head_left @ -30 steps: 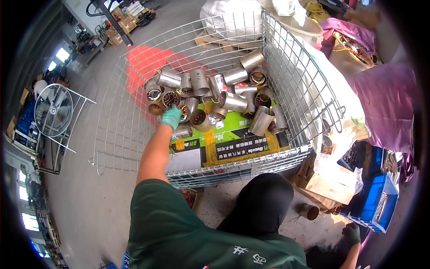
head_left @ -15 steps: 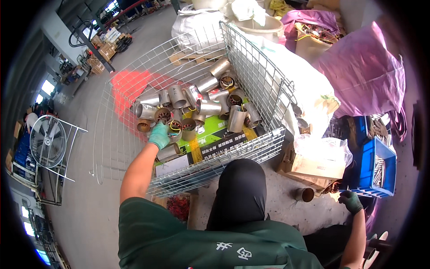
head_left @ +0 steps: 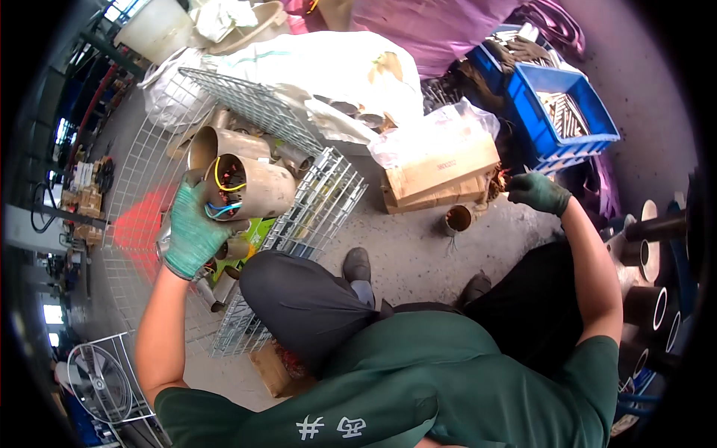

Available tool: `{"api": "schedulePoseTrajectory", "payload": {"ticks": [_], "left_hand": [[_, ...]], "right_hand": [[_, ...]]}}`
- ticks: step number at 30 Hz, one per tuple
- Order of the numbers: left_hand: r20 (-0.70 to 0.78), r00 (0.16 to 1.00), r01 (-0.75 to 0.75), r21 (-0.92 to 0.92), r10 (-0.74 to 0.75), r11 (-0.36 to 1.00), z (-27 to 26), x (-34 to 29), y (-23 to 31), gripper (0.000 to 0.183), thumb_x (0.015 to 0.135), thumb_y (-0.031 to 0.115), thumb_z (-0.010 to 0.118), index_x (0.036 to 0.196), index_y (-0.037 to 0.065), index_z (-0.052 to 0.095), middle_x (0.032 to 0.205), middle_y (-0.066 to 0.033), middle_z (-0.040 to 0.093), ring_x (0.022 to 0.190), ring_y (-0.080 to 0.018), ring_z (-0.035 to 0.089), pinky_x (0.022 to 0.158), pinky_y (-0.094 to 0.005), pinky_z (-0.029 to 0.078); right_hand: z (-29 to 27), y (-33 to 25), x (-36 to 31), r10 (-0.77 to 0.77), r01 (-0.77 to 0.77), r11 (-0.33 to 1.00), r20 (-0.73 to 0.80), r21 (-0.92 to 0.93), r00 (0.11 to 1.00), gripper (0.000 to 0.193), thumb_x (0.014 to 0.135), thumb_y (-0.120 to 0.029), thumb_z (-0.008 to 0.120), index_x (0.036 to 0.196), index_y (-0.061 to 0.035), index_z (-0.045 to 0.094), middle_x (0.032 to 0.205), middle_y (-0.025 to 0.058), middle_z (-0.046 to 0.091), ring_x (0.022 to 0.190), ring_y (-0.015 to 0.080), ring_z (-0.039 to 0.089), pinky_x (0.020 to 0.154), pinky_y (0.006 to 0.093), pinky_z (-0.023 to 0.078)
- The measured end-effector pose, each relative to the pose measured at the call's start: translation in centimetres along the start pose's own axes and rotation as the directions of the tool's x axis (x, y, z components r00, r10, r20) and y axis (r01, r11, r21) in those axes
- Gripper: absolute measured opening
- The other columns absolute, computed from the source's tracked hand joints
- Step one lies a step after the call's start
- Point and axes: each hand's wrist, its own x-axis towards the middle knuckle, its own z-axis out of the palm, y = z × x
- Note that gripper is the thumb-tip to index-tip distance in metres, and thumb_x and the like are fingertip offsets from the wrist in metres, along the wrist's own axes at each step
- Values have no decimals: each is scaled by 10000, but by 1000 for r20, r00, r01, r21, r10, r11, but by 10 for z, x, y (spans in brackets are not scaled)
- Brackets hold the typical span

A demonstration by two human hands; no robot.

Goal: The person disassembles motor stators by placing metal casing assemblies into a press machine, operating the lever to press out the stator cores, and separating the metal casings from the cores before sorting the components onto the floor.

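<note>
My left hand (head_left: 193, 228), in a green knitted glove, is closed on the rims of two steel motor housings. The nearer motor housing (head_left: 263, 188) is an open tube lying sideways, with blue, yellow and white wires at its mouth. The farther motor housing (head_left: 237, 143) is right behind it. They are held up over the wire mesh basket (head_left: 317, 201), where more metal tubes lie. My right hand (head_left: 539, 194), gloved in dark green, has its fingers curled beside the blue crate. What it holds, if anything, is hidden.
The blue crate (head_left: 523, 112) holds metal rods. A cardboard box (head_left: 444, 170) under clear plastic lies left of my right hand, with a short metal tube (head_left: 458, 218) on the floor before it. White sacking (head_left: 336, 63) lies behind the basket. Large pipes (head_left: 644, 308) stand at far right.
My left hand has lifted two motor housings out of the pile in the basket. The view has turned right. My right hand stays curled near the blue crate.
</note>
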Motion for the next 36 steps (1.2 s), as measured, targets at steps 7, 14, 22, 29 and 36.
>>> {"api": "schedulePoseTrajectory", "payload": {"ticks": [7, 14, 22, 29, 36], "left_hand": [[580, 742, -284, -184, 337, 941, 200, 44, 125, 692, 646, 389, 951, 1204, 51, 719, 1219, -223, 608, 1147, -397, 633, 1021, -459, 530], [885, 446, -205, -46, 135, 978, 430, -6, 152, 716, 682, 437, 918, 1232, 12, 747, 1286, -301, 659, 1121, -388, 696, 960, -432, 577], [697, 712, -61, -58, 84, 996, 527, -52, 127, 400, 863, 151, 742, 1242, 30, 707, 1404, -274, 568, 1166, -436, 676, 990, -478, 573], [857, 348, -371, -246, 380, 895, 413, 16, 159, 429, 886, 290, 733, 1239, 46, 721, 1267, -237, 675, 1146, -420, 684, 957, -475, 563], [875, 474, -18, -99, 96, 995, 160, 110, 18, 483, 962, 430, 664, 1198, 15, 734, 1117, -155, 764, 1053, -279, 720, 949, -410, 548]], "right_hand": [[-3, -5, -20, 111, -114, 981, 25, 159, 993, 331, 945, -248, 641, 1124, 13, 737, 963, 118, 764, 866, 201, 735, 813, 358, 585], [4, 20, -36, 226, -240, 926, 81, 290, 971, 388, 955, -253, 637, 1209, 33, 701, 993, 118, 760, 881, 195, 749, 821, 344, 588], [8, 39, -44, 221, -233, 857, 81, 459, 972, 346, 960, -198, 651, 1197, 52, 683, 968, 131, 753, 822, 201, 741, 759, 332, 595], [12, 46, -38, 251, -269, 801, 107, 535, 962, 336, 969, -153, 660, 1203, 88, 667, 963, 163, 746, 793, 232, 736, 730, 345, 612], [12, 32, -38, 251, -263, 795, 98, 547, 963, 357, 947, -151, 683, 1216, 83, 662, 943, 152, 753, 790, 228, 736, 744, 338, 604]]}}
